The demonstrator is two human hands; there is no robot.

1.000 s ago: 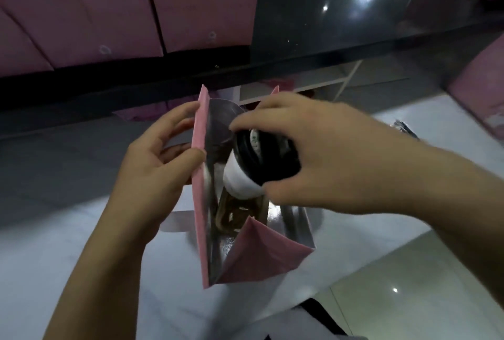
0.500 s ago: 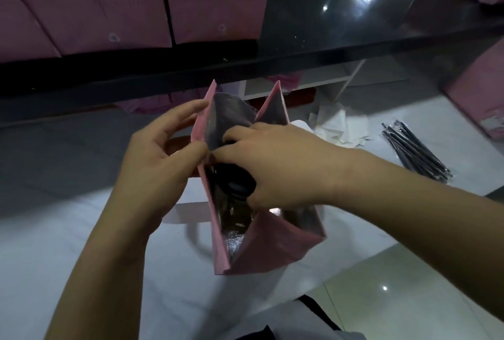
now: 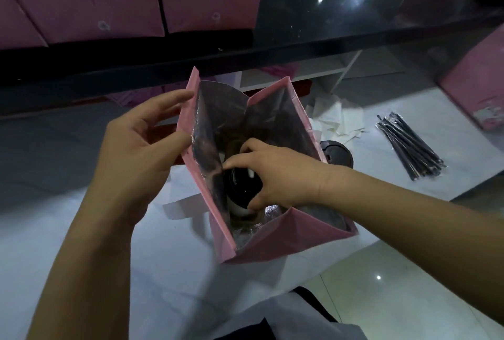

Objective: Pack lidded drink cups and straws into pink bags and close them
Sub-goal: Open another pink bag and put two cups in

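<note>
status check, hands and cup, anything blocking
Left hand holding pink bag open. Right hand inside, gripping lidded cup. Nothing blocking; straws unpacked.

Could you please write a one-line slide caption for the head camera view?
Right hand lowers a lidded cup into the foil-lined pink bag while the left hand holds its mouth open.

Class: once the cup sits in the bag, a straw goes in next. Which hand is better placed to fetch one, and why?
Right hand: the straws lie on its side, while the left hand holds the bag open.
</note>
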